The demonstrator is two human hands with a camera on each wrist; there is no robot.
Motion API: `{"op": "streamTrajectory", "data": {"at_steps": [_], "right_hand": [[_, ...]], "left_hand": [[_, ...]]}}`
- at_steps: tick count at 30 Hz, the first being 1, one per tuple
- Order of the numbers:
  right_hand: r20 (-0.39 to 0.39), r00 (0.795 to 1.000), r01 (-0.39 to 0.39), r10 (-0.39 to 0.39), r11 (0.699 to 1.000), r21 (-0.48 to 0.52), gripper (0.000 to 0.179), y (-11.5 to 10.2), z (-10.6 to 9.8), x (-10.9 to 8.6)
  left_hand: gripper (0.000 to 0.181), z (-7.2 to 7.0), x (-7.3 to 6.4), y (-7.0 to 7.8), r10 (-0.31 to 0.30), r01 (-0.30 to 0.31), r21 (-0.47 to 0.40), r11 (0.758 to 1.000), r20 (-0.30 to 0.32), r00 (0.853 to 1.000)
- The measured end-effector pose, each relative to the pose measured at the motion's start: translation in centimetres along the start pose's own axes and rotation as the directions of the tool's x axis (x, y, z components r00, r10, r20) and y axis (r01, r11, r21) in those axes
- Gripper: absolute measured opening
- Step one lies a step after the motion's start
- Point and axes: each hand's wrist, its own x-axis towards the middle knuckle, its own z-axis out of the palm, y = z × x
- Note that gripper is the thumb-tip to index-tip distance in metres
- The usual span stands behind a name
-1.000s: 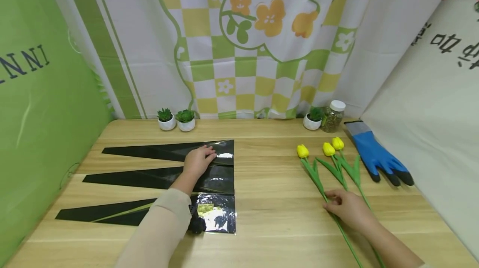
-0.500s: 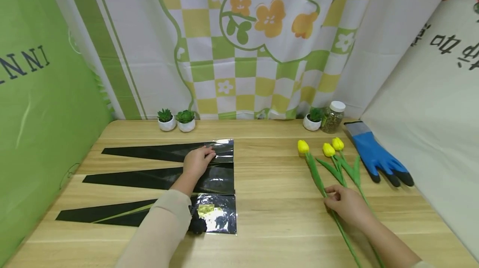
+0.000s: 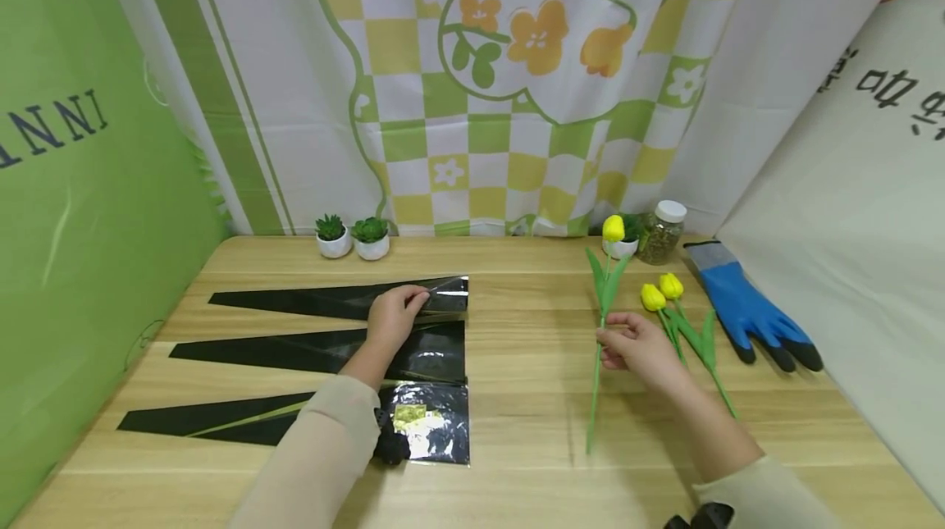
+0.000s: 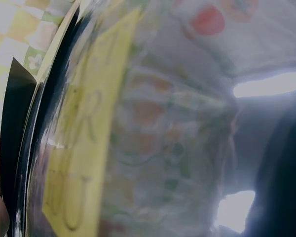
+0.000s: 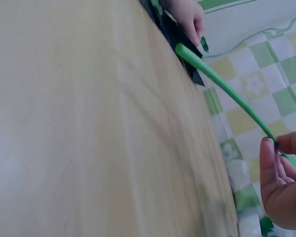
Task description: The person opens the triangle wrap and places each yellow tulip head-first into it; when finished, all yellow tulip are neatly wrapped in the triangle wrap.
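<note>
My left hand (image 3: 394,320) pinches the clear upper film near the wide right end of the farthest black flower sleeve (image 3: 310,302), and that end looks slightly raised. Two more tapered sleeves lie nearer, the middle sleeve (image 3: 273,351) and the front sleeve (image 3: 214,424), partly under my left arm. Between thumb and fingers, my right hand (image 3: 636,348) holds a yellow artificial tulip (image 3: 609,291) by its green stem, bloom pointing away, above the table. In the right wrist view the bare stem (image 5: 232,94) slants toward the sleeves. Glossy film with yellow lettering (image 4: 93,123) fills much of the left wrist view.
Two more yellow tulips (image 3: 662,291) lie to the right, beside a blue work glove (image 3: 746,299). Along the back stand small potted succulents (image 3: 371,239) and a lidded jar (image 3: 662,234). A patterned curtain (image 3: 487,135) hangs behind the wooden table (image 3: 524,430).
My right hand has lifted the tulip off the table and brought it left and away, bloom now before the back pot. My left fingers have pinched the sleeve's film and raised its wide end.
</note>
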Motion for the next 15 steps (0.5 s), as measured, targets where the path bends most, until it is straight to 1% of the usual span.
{"op": "streamTrajectory", "data": {"at_steps": [1, 3, 5, 8, 11, 15], "right_hand": [[-0.008, 1.0, -0.001, 0.001, 0.999, 0.054, 0.05, -0.2, 0.4, 0.5], [-0.027, 1.0, -0.009, 0.013, 0.985, 0.172, 0.044, -0.6, 1.3, 1.3], [-0.05, 0.998, -0.013, 0.028, 0.96, 0.28, 0.036, -0.9, 2.1, 2.2], [-0.09, 0.995, -0.007, 0.048, 0.912, 0.411, 0.024, -1.2, 3.1, 3.4], [-0.137, 0.988, 0.006, 0.07, 0.871, 0.492, 0.02, -1.7, 4.1, 4.4], [-0.199, 0.973, 0.017, 0.115, 0.828, 0.561, 0.022, -2.1, 5.1, 6.0]], "left_hand": [[0.025, 0.0, 0.0, 0.0, -0.006, 0.006, -0.018, 1.0, 0.0, 1.0], [0.024, 0.1, 0.0, 0.0, -0.016, 0.016, -0.05, 0.999, -0.002, 1.0], [0.024, 0.2, -0.1, -0.2, -0.014, 0.014, -0.069, 0.997, -0.01, 1.0], [0.025, 0.3, -0.1, -0.4, -0.001, -0.001, -0.084, 0.996, -0.035, 0.999], [0.026, 0.5, -0.1, -0.6, 0.025, -0.03, -0.09, 0.995, -0.053, 0.998], [0.028, 0.6, -0.1, -0.7, 0.05, -0.054, -0.089, 0.995, -0.054, 0.997]]}}
